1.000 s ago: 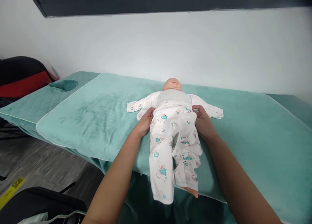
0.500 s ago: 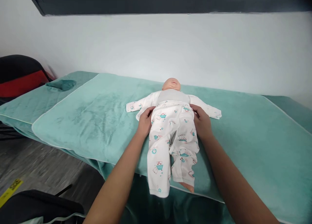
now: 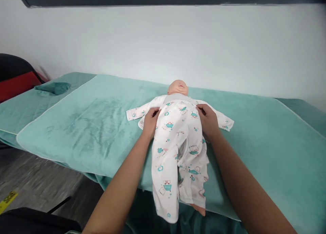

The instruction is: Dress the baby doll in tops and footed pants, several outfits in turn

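Observation:
A baby doll (image 3: pixel 177 88) lies on its back, head toward the wall, arms spread out. It wears a white long-sleeved top (image 3: pixel 153 104) and white printed baby pants (image 3: pixel 169 149). My left hand (image 3: pixel 150 122) is closed on the side of the pants at the waist, fingertips partly tucked out of sight. On the opposite side, my right hand (image 3: pixel 207 120) pinches the waist edge in the same way. The pants' waist reaches up over the doll's belly. One bare foot (image 3: pixel 199 209) sticks out of the right-hand pant leg; the left-hand leg end covers its foot.
A green plush cover (image 3: pixel 259 142) spreads over the bed, which stands against a white wall (image 3: pixel 142 40). Toward the left end is an opening in the cover (image 3: pixel 54 88). A black and red chair (image 3: pixel 17 81) stands at far left, and a black seat (image 3: pixel 35 222) at lower left.
Both hands have pulled the pants' waist higher up the belly, over more of the grey-white front of the top. The camera view has shifted slightly downward and closer.

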Demonstrator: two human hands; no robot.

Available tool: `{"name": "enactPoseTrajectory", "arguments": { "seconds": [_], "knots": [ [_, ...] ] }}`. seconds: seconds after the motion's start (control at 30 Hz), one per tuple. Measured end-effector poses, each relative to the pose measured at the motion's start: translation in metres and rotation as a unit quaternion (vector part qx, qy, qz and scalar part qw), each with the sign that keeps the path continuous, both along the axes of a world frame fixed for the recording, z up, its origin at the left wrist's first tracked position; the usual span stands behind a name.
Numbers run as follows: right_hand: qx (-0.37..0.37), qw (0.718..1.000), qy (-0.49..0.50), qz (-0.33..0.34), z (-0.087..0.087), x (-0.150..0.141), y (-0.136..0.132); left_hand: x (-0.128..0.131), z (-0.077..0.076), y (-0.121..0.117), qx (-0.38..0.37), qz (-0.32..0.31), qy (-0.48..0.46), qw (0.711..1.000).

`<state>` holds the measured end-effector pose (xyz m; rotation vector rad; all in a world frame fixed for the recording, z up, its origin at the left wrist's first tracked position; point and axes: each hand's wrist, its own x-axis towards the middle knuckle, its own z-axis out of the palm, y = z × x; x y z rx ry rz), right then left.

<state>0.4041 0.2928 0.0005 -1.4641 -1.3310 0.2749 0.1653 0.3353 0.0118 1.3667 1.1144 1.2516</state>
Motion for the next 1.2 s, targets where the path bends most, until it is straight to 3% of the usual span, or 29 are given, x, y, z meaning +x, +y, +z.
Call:
{"name": "enactPoseTrajectory", "arguments": {
  "seconds": [0.1, 0.23, 0.3, 0.37, 0.5, 0.6, 0.73, 0.97, 1.07, 1.2],
  "knots": [
    [0.054, 0.995, -0.059, 0.06, 0.005, 0.007, 0.005, -0.004, 0.0, 0.003, 0.047, -0.017, 0.015, 0.999],
    [-0.015, 0.986, -0.062, 0.151, 0.019, 0.017, 0.022, -0.01, 0.013, 0.01, 0.07, -0.067, 0.09, 0.991],
    [-0.063, 0.986, -0.087, 0.127, 0.027, 0.016, 0.03, -0.011, 0.022, 0.016, 0.069, -0.059, 0.161, 0.983],
    [-0.082, 0.987, -0.127, 0.056, 0.031, 0.013, 0.04, -0.009, 0.029, 0.024, 0.079, -0.032, 0.212, 0.974],
    [-0.047, 0.986, -0.151, -0.049, 0.028, 0.007, 0.063, 0.002, 0.024, 0.04, 0.085, 0.018, 0.238, 0.967],
    [-0.043, 0.991, -0.111, -0.056, 0.019, 0.006, 0.069, 0.01, 0.009, 0.041, 0.079, 0.062, 0.208, 0.973],
    [-0.014, 0.999, -0.03, -0.019, 0.007, 0.006, 0.059, 0.013, -0.006, 0.029, 0.088, 0.09, 0.142, 0.982],
    [0.087, 0.994, -0.064, -0.016, -0.002, 0.007, 0.039, 0.005, -0.009, 0.018, 0.084, 0.064, 0.127, 0.986],
    [0.055, 0.995, -0.066, -0.043, 0.0, 0.005, 0.03, -0.003, -0.007, 0.016, 0.049, 0.036, 0.138, 0.989],
    [-0.038, 0.994, -0.061, -0.082, 0.004, 0.002, 0.012, -0.014, -0.003, 0.013, -0.001, -0.066, 0.129, 0.989]
  ]
}}
